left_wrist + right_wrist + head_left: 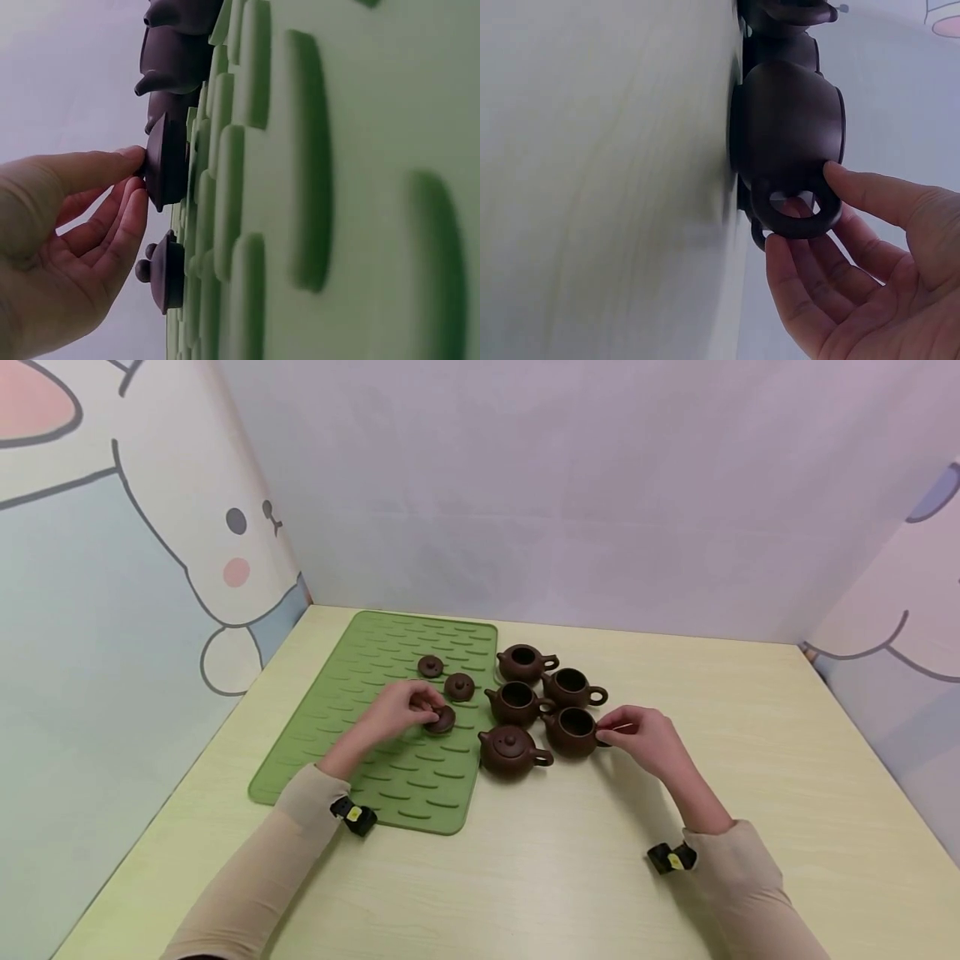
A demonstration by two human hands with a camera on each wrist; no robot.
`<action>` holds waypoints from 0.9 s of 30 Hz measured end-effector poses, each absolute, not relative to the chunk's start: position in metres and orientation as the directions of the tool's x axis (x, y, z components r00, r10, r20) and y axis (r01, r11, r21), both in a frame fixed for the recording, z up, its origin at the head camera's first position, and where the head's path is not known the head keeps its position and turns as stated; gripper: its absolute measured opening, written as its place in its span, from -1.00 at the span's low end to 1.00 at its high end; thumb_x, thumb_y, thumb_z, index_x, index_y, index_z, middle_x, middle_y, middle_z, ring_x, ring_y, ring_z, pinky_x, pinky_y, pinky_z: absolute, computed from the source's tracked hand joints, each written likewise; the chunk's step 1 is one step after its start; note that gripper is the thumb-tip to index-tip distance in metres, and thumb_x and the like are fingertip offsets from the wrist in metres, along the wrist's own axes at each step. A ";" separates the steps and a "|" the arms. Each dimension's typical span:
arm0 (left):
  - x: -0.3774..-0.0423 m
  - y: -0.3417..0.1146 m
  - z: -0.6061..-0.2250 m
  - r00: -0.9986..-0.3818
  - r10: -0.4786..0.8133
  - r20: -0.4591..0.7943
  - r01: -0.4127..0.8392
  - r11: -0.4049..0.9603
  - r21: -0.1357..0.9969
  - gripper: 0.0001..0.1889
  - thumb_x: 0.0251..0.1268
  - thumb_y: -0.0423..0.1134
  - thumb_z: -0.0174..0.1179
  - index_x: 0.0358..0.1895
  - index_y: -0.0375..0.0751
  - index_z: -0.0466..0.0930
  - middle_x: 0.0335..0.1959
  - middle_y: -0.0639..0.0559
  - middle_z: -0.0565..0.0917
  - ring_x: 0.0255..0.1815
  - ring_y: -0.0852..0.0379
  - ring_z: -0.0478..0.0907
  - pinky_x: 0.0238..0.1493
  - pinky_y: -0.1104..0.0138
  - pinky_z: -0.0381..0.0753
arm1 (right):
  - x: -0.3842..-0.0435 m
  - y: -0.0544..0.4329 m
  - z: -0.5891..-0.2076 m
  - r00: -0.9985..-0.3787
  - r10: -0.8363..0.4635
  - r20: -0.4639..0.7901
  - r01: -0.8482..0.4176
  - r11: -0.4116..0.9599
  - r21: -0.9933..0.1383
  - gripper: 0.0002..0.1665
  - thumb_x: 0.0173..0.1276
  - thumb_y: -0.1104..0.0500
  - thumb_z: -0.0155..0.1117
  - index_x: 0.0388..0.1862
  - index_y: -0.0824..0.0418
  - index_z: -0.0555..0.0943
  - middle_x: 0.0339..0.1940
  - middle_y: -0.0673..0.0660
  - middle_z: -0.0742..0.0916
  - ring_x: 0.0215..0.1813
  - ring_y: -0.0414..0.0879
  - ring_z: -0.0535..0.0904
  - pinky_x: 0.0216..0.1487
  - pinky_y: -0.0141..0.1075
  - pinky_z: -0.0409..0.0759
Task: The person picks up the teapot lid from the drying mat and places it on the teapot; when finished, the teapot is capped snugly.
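Observation:
My left hand (397, 708) pinches the knob of a dark brown teapot lid (444, 722) over the green mat (315, 752). In the left wrist view the held lid (156, 161) stands on or just above the mat; which cannot be told. Two more lids, a nearer one (460, 687) and a farther one (431, 667), lie on the mat beyond it. On the right, my right hand (643, 739) holds the handle of a lidless brown teapot (567, 745). Its thumb and fingers sit about the ring handle (795, 227) in the right wrist view.
A lidded teapot (504, 767) stands nearest the front, by the mat's right edge. Three lidless teapots crowd behind: one in the middle (512, 713), one at right (568, 697) and one at the back (521, 672). A pale wall (585, 527) rises behind the wooden table (570, 877).

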State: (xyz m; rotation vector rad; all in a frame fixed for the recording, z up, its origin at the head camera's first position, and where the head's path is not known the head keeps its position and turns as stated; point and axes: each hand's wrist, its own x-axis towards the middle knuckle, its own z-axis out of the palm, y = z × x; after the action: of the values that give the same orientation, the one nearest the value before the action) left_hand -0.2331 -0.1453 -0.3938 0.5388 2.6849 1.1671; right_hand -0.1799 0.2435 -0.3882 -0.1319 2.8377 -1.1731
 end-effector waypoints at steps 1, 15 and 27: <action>-0.234 -0.145 -0.393 -0.922 0.387 -0.007 0.260 0.633 0.729 -0.83 0.28 -0.41 0.31 -0.08 -0.26 0.68 -0.11 -0.16 0.73 -0.13 0.04 0.66 -0.07 0.24 0.69 | -0.180 0.244 -0.388 -0.994 -0.105 -0.030 -0.052 0.704 -0.708 -0.78 0.33 0.16 0.38 -0.11 0.24 0.73 -0.18 0.17 0.83 -0.12 -0.07 0.75 -0.16 -0.29 0.57; -0.238 -0.132 -0.372 -0.904 0.424 0.048 0.326 0.614 0.719 -0.83 0.27 -0.38 0.34 -0.10 -0.21 0.68 -0.14 -0.10 0.71 -0.18 0.07 0.64 -0.12 0.27 0.68 | -0.180 0.244 -0.389 -0.994 -0.103 -0.027 -0.052 0.692 -0.720 -0.77 0.32 0.15 0.39 -0.10 0.25 0.73 -0.17 0.17 0.83 -0.13 -0.11 0.75 -0.19 -0.34 0.57; -0.239 -0.111 -0.357 -0.881 0.469 0.058 0.365 0.599 0.713 -0.83 0.28 -0.32 0.35 -0.09 -0.20 0.70 -0.17 -0.08 0.74 -0.14 0.07 0.67 -0.07 0.27 0.69 | -0.179 0.244 -0.390 -0.995 -0.099 -0.029 -0.047 0.686 -0.727 -0.75 0.33 0.15 0.40 -0.09 0.26 0.72 -0.14 0.21 0.82 -0.06 0.02 0.76 -0.17 -0.33 0.57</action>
State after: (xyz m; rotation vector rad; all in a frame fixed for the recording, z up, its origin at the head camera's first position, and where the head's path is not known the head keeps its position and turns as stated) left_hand -0.2389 -0.1111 -0.3574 0.7048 2.6865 1.1512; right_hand -0.1787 0.2436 -0.3898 -0.1220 2.8236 -1.2143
